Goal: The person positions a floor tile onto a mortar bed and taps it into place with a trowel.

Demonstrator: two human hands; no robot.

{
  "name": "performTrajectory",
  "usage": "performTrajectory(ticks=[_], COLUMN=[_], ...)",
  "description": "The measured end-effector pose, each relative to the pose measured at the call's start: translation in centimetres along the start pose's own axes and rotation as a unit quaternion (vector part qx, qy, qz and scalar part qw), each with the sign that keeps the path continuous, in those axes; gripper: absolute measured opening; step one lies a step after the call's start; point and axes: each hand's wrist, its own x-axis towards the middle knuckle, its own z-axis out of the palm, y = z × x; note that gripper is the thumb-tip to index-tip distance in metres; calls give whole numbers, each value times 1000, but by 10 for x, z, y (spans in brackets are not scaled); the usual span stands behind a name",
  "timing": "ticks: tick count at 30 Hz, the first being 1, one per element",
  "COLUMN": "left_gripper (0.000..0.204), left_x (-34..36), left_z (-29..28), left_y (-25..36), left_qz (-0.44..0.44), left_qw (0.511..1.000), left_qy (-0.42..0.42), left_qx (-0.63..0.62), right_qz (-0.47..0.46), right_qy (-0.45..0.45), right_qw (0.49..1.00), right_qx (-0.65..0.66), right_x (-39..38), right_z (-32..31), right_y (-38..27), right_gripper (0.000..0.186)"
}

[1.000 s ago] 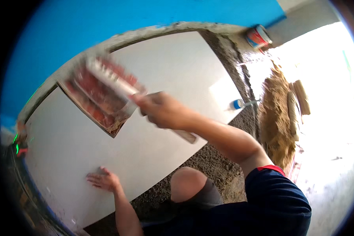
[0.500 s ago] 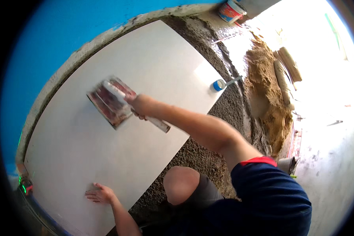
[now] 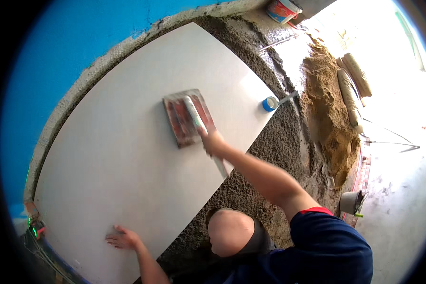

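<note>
A large pale floor tile (image 3: 128,184) lies on a bed of rough grey mortar (image 3: 248,189). My right hand (image 3: 214,142) is closed around the pale handle of a tile-beating float (image 3: 180,116), whose wide rectangular head is stained reddish brown. The float is over the middle of the tile, slightly blurred; whether it touches the surface I cannot tell. My left hand (image 3: 123,239) rests flat on the tile near its lower part, fingers extended. On the tile's right corner sits a small round blue-rimmed suction cup or level (image 3: 270,103).
A blue wall (image 3: 80,52) runs along the left. Beyond the mortar are a sand heap (image 3: 329,113), rolled sacks (image 3: 350,97) and a bucket (image 3: 283,11). A grey pail (image 3: 350,202) stands right of my arm. A green-lit device (image 3: 35,229) sits by the tile's left corner.
My right hand has swung the float to the right across the tile, and its head has turned. My left hand stays flat in place. The view has shifted slightly.
</note>
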Motion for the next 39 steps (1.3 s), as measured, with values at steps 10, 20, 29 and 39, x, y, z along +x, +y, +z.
performTrajectory(ticks=[10, 20, 29, 39], left_gripper=[85, 86, 88, 85], left_x=[4, 6, 9, 17], left_z=[2, -10, 3, 7], left_y=[-3, 4, -3, -11], left_qz=[-22, -34, -8, -6], left_qw=[1000, 999, 998, 999], left_qy=[-5, -10, 33, 33], left_qx=[-20, -14, -46, -33], right_qz=[-236, -3, -242, -56], right_qy=[263, 67, 361, 84], right_qw=[912, 998, 900, 994], right_qx=[206, 17, 45, -45], right_x=[-133, 42, -122, 27], right_z=[-199, -107, -211, -131], right_y=[-38, -2, 8, -39], right_gripper=[57, 58, 57, 64])
